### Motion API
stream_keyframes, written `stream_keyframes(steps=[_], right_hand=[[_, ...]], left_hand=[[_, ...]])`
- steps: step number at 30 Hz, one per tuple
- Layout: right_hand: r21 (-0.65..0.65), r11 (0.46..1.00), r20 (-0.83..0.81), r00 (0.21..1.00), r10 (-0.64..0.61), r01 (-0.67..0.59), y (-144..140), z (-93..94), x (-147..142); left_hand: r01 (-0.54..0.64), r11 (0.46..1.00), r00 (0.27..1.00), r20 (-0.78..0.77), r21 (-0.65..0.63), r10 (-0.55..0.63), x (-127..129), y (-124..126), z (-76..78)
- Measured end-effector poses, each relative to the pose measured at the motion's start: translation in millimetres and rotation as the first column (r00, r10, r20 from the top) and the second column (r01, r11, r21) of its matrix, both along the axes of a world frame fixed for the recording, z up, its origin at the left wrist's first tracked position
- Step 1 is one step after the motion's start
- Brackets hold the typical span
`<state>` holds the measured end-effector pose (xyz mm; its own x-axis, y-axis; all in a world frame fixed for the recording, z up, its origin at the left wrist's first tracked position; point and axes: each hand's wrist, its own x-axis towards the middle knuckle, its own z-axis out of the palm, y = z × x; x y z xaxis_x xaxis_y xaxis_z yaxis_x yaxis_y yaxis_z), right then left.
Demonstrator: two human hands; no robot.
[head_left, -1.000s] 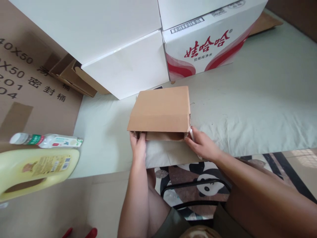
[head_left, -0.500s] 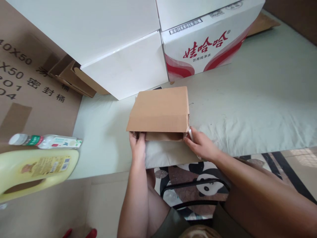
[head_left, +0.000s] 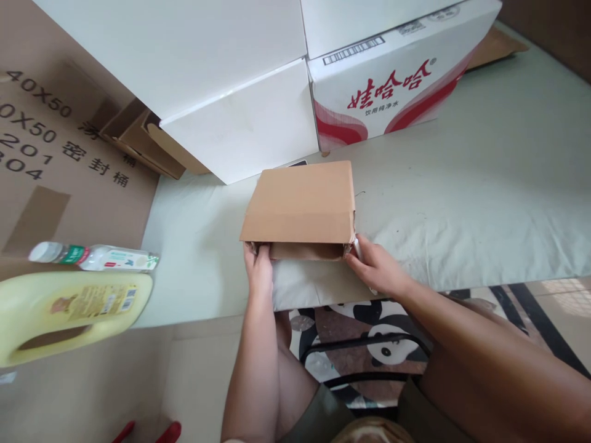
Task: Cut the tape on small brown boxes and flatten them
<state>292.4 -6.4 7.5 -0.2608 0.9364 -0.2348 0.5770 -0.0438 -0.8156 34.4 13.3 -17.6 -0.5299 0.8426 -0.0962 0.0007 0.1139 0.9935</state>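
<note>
A small brown cardboard box (head_left: 300, 200) lies on the cloth-covered table in front of me, its near end open. My left hand (head_left: 259, 261) grips the left corner of that opening, thumb at the inside edge and fingers partly hidden. At the right corner, my right hand (head_left: 376, 264) pinches the torn-looking edge of the box. A slim white object (head_left: 357, 248) shows along the right hand, its lower tip appearing below the palm; its kind is unclear. Behind the box, a dark-edged flat item (head_left: 298, 163) peeks out.
White cartons (head_left: 244, 123) and a white-and-red water carton (head_left: 383, 92) stand at the back. On the left are a large printed cardboard box (head_left: 37, 209), a clear bottle (head_left: 106, 257) and a yellow jug (head_left: 111, 301). A black metal chair frame (head_left: 364, 340) is below the table edge.
The whole view has shifted slightly, with the scene sliding a little to the right. Both hands keep their hold on the cardboard box, which stays in about the same place on the table.
</note>
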Motion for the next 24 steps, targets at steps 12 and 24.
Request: stream_keyframes(steps=[12,24], right_hand=[[-0.006,0.999,-0.088,0.995,-0.046,0.046,2.8,2.5,1.3],[-0.106,0.989,-0.399,0.906,-0.137,0.103,2.3,6.0,10.4]], left_hand=[[-0.094,0.993,0.977,0.2,0.07,0.078,-10.2,2.9,-0.9],[-0.05,0.984,0.905,0.424,0.169,-0.027,-9.1,2.1,4.8]])
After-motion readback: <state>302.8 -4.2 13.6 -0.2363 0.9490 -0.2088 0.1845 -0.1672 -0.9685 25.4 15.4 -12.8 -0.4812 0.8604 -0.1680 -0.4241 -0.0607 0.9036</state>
